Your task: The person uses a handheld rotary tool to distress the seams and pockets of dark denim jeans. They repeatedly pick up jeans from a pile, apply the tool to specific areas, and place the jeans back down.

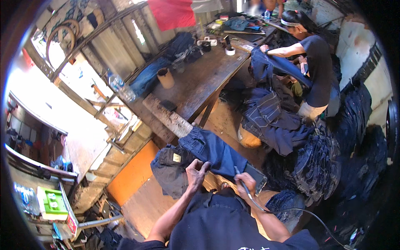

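Observation:
A dark blue denim garment [218,152] lies stretched over a long narrow board just ahead of me. My left hand [196,174] is closed at the garment's near edge, apparently gripping the cloth. My right hand [246,183] is closed around a slim pen-shaped handpiece [237,170], whose tip is at the denim. From the handpiece a thin grey cable [309,212] runs past my right forearm to the lower right. Beside my left hand hangs a blackish garment [170,166] with a small pale label.
A wooden table [196,89] ahead carries a brown cylindrical container [166,78], plastic bottles and cloth. To the right, a co-worker [314,62] bends over denim. Heaped jeans [314,166] lie near my right side. A green-and-white box [53,202] stands at lower left.

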Tool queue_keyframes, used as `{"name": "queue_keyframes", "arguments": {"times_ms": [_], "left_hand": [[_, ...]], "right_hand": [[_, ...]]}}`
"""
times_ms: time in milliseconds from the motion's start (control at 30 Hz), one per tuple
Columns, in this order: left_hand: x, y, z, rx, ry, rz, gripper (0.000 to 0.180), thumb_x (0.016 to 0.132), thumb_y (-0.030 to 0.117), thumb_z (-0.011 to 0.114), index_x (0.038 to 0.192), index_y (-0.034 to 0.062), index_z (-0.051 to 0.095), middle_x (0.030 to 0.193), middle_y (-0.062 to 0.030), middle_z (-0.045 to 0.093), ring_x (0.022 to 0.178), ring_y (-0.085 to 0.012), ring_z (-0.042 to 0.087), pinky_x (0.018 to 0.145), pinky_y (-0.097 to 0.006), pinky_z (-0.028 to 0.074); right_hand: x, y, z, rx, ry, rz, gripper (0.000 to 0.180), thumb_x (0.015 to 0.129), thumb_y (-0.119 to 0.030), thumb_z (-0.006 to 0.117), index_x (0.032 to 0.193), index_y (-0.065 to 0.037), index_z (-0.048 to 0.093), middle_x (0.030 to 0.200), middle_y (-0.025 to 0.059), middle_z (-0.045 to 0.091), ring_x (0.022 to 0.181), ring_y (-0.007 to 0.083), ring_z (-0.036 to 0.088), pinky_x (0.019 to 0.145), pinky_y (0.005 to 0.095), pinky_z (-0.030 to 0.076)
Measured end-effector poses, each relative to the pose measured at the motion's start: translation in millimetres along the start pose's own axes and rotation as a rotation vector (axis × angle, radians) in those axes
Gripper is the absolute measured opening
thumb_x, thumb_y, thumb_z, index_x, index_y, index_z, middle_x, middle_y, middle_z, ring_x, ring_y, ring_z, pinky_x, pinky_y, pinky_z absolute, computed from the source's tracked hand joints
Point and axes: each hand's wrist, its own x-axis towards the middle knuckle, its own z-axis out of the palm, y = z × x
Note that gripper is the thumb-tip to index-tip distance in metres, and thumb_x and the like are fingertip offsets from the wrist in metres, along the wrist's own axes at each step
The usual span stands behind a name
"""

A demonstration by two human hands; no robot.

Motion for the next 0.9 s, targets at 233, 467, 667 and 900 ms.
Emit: {"name": "queue_keyframes", "arguments": {"times_ms": [233, 467, 667, 900], "left_hand": [[4.2, 52.6, 111.7, 0.393, -0.099, 0.577, 0.035, 0.087, 0.014, 0.085, 0.121, 0.0145, 0.075, 0.123, -0.0099, 0.066, 0.121, -0.0327, 0.062, 0.103, -0.048, 0.048], [14.3, -1.7, 76.5, 1.028, -0.315, 0.438, 0.076, 0.106, 0.049, 0.059, 0.169, 0.0117, 0.038, 0.179, -0.0146, 0.028, 0.167, -0.0336, 0.022, 0.134, -0.059, 0.007], [42.1, -4.6, 90.6, 0.907, -0.304, 0.58, 0.063, 0.108, 0.034, 0.058, 0.168, 0.0251, 0.043, 0.176, -0.0151, 0.033, 0.166, -0.0381, 0.022, 0.134, -0.062, 0.007], [14.4, -20.9, 65.7, 0.84, -0.212, 0.437, 0.062, 0.101, 0.027, 0.065, 0.162, 0.0267, 0.054, 0.18, -0.0137, 0.028, 0.167, -0.0378, 0.02, 0.134, -0.062, 0.008]], "right_hand": [[28.3, 56.7, -96.2, -0.177, 0.25, 0.447, 0.024, 0.086, -0.001, 0.078, 0.109, -0.006, 0.071, 0.096, 0.0153, 0.071, 0.089, 0.0353, 0.071, 0.083, 0.0422, 0.055], [6.9, 54.1, -42.4, -0.333, 0.07, 0.305, 0.048, 0.082, -0.027, 0.092, 0.121, -0.007, 0.072, 0.122, 0.0172, 0.074, 0.12, 0.04, 0.068, 0.106, 0.0497, 0.05], [1.6, 63.6, -39.2, -0.292, 0.209, 0.477, 0.046, 0.09, -0.022, 0.089, 0.127, -0.002, 0.069, 0.126, 0.0207, 0.074, 0.121, 0.0355, 0.07, 0.109, 0.0435, 0.052], [64.4, 56.5, 1.8, -0.33, -0.03, 0.048, 0.043, 0.091, -0.022, 0.087, 0.126, -0.004, 0.07, 0.137, 0.0207, 0.072, 0.13, 0.0435, 0.065, 0.118, 0.0554, 0.044]]}}
